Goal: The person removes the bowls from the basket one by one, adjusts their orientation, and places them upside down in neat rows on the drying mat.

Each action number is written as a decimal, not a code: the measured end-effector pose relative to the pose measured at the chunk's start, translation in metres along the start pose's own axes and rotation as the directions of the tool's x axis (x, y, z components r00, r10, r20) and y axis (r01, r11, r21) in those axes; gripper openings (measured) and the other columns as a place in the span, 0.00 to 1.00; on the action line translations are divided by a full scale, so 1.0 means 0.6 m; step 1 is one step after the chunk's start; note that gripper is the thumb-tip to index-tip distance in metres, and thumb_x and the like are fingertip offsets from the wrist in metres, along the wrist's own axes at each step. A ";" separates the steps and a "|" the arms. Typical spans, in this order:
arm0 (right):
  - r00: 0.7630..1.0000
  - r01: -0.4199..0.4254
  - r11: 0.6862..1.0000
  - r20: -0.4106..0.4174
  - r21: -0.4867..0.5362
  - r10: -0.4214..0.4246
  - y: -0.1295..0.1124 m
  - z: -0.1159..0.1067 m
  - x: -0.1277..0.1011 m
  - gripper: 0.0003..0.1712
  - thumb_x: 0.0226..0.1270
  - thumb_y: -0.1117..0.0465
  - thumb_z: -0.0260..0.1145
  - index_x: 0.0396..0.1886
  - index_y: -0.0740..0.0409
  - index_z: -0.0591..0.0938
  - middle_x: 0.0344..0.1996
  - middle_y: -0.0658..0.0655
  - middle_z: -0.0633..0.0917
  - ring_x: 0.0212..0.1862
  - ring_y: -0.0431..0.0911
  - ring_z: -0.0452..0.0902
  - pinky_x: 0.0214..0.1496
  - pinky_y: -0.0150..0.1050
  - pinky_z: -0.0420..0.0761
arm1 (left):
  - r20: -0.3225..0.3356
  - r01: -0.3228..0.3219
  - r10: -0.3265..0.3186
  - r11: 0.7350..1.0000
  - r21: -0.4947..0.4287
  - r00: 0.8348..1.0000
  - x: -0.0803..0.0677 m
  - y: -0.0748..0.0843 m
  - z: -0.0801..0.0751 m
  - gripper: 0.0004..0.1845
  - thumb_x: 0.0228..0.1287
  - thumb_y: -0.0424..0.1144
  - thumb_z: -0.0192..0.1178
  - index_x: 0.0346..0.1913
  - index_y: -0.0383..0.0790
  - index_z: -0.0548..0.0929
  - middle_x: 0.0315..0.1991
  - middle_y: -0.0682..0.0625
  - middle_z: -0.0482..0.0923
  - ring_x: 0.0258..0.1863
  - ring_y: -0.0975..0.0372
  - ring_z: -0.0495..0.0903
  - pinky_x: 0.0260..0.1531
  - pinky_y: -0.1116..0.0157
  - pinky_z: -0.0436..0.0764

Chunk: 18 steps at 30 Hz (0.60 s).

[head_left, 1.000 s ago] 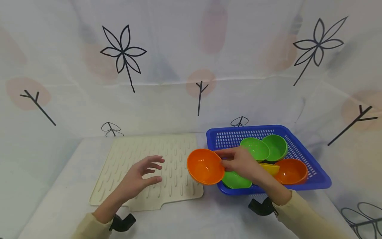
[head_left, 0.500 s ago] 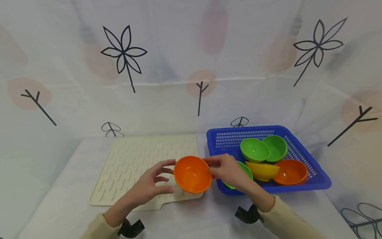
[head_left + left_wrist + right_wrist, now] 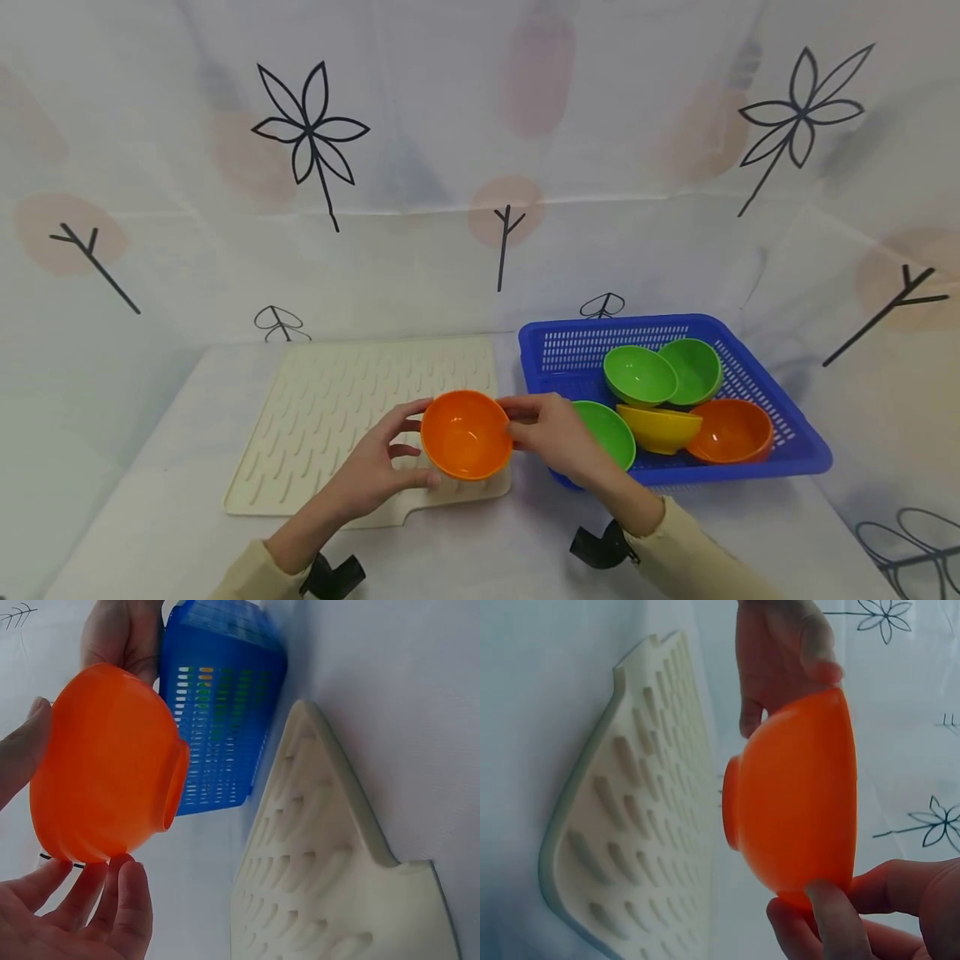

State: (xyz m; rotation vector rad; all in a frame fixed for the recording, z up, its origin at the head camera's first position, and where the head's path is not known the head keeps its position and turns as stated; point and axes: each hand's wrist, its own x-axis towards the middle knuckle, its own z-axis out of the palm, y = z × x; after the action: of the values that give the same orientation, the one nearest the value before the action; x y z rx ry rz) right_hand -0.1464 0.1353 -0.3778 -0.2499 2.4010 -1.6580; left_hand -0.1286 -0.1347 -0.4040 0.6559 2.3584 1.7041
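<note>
An orange bowl (image 3: 467, 435) is held up over the near right part of the cream drying mat (image 3: 352, 417), its mouth facing up. My right hand (image 3: 557, 433) pinches its right side, fingers and thumb at the rim and outer wall in the right wrist view. On the opposite side my left hand (image 3: 378, 462) grips the bowl between thumb and fingers, which touch its wall in the left wrist view. The bowl's foot hangs above the ridged mat, apart from it.
To the right stands a blue plastic basket (image 3: 813, 454). Inside are green bowls (image 3: 640, 377), a yellow bowl (image 3: 660, 429) and another orange bowl (image 3: 731, 431). A patterned white cloth (image 3: 420, 267) hangs behind the white table surface (image 3: 480, 550).
My right hand has carried the orange bowl left, away from the basket to above the mat. My left hand has moved right and taken hold of the bowl's left side.
</note>
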 end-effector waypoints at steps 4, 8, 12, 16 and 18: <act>1.000 0.011 0.999 -0.006 0.038 -0.011 0.002 0.008 -0.002 0.20 0.67 0.69 0.65 0.59 0.63 0.82 0.49 0.59 0.86 0.47 0.50 0.85 0.42 0.41 0.87 | -0.025 0.005 -0.005 1.000 -0.002 1.000 0.001 -0.005 -0.002 0.44 0.54 0.40 0.77 0.72 0.50 0.66 0.67 0.51 0.69 0.61 0.51 0.71 0.56 0.47 0.78; 0.999 0.025 0.999 -0.023 0.039 -0.024 0.001 0.015 -0.002 0.20 0.68 0.69 0.64 0.59 0.62 0.82 0.50 0.59 0.86 0.48 0.50 0.85 0.42 0.41 0.87 | -0.033 -0.008 0.008 1.000 0.004 0.999 0.000 -0.008 -0.006 0.44 0.53 0.41 0.77 0.72 0.51 0.66 0.67 0.51 0.69 0.61 0.51 0.71 0.55 0.47 0.79; 0.998 0.046 0.999 -0.045 0.026 -0.045 0.002 0.022 -0.001 0.20 0.69 0.68 0.64 0.60 0.62 0.81 0.50 0.59 0.86 0.48 0.50 0.85 0.41 0.40 0.86 | -0.038 -0.027 0.027 1.000 0.015 0.999 0.000 -0.009 -0.009 0.44 0.53 0.41 0.77 0.72 0.51 0.66 0.68 0.51 0.68 0.61 0.50 0.70 0.55 0.48 0.79; 0.993 0.082 0.996 -0.084 0.018 -0.081 0.005 0.028 -0.002 0.20 0.68 0.69 0.65 0.59 0.63 0.81 0.49 0.60 0.86 0.47 0.51 0.86 0.40 0.39 0.86 | -0.044 -0.033 0.034 0.999 0.022 0.998 0.001 -0.007 -0.010 0.45 0.51 0.40 0.78 0.72 0.51 0.66 0.68 0.51 0.68 0.62 0.50 0.69 0.55 0.47 0.79; 0.989 0.103 0.995 -0.106 0.018 -0.100 0.005 0.030 -0.003 0.20 0.67 0.70 0.65 0.59 0.64 0.82 0.49 0.60 0.86 0.47 0.51 0.86 0.40 0.38 0.86 | -0.049 -0.029 0.031 0.999 0.024 0.998 0.003 -0.006 -0.008 0.46 0.51 0.41 0.78 0.72 0.52 0.66 0.68 0.51 0.68 0.63 0.50 0.69 0.55 0.47 0.79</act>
State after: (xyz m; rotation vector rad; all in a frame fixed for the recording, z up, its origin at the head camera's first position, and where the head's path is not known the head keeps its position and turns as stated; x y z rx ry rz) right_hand -0.1400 0.1204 -0.3868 -0.2925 2.4816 -1.7847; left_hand -0.1328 -0.1391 -0.4053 0.6638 2.4171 1.7271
